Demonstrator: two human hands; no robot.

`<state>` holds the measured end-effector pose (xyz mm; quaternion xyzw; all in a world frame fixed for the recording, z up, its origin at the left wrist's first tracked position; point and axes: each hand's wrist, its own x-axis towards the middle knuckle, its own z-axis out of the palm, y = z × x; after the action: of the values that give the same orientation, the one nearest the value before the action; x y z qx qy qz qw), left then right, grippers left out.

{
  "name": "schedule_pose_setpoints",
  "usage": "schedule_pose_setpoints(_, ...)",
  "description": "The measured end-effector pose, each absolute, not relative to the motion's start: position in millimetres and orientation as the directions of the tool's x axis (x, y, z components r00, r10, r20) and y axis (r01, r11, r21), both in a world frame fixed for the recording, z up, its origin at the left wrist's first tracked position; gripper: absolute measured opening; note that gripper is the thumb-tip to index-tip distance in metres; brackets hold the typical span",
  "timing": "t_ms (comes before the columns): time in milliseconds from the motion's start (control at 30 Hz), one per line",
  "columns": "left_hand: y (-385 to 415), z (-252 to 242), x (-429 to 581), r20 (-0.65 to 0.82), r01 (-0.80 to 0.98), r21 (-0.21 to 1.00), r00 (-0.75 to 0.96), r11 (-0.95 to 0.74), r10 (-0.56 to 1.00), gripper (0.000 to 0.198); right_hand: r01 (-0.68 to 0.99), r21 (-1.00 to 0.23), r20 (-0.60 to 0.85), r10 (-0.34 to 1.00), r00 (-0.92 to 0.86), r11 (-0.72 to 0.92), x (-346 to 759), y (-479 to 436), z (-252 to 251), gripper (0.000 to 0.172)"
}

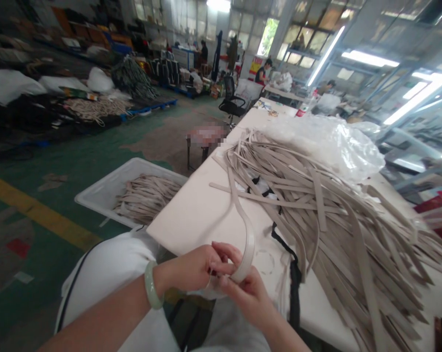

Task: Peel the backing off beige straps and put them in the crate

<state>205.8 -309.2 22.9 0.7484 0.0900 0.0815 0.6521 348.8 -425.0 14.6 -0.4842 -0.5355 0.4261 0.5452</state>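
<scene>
The person's left hand (186, 269), with a pale green bangle (151, 286) on its wrist, and right hand (245, 298) meet low in the centre of the frame around the end of a long, flat, beige strap (249, 242) with a glossy face. The fingers (224, 259) of both hands are closed on it, pinching the end between them, though they partly hide one another, so the exact grip cannot be told. That pinch seems to be what bends the strap into a curve, its free length rising away across the table. The hands work just off the near edge of a white table (191, 220), perhaps to keep the strap apart from a heaped pile of similar beige straps (316, 215), which fills the right of the frame within easy reach. A crumpled clear plastic bag (323, 142) lies behind the pile, and a black cord (295, 288) trails down its near side. At the table's left, a white plastic tub (107, 190) holding more beige straps (143, 198) sits low beside the person, apparently placed within arm's reach. Toward the top of the frame, a co-worker (263, 73) sits at another table.
</scene>
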Motion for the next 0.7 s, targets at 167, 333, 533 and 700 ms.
schedule_pose_setpoints(167,-305.3,14.5,200.0,-0.024,0.065,0.959,0.988,-0.277,0.149,0.024,-0.054,-0.965,0.230,0.926,0.299,0.257,370.2,-409.8,29.0,0.041)
schedule_pose_setpoints(333,-302.1,21.8,196.8,0.031,0.002,0.988,0.977,-0.155,0.210,0.026,0.411,-0.869,0.410,0.867,0.285,0.276,366.2,-415.2,26.0,0.037)
schedule_pose_setpoints(533,-298.1,15.3,193.5,-0.055,0.137,0.966,0.938,-0.220,0.343,0.021,0.732,-0.661,0.612,0.686,0.395,0.168,386.7,-420.9,47.8,0.048)
schedule_pose_setpoints(700,-296.8,12.6,195.1,0.006,0.084,0.973,0.922,-0.217,0.387,0.014,0.836,-0.549,0.544,0.758,0.360,-0.003,378.0,-422.8,56.4,0.045)
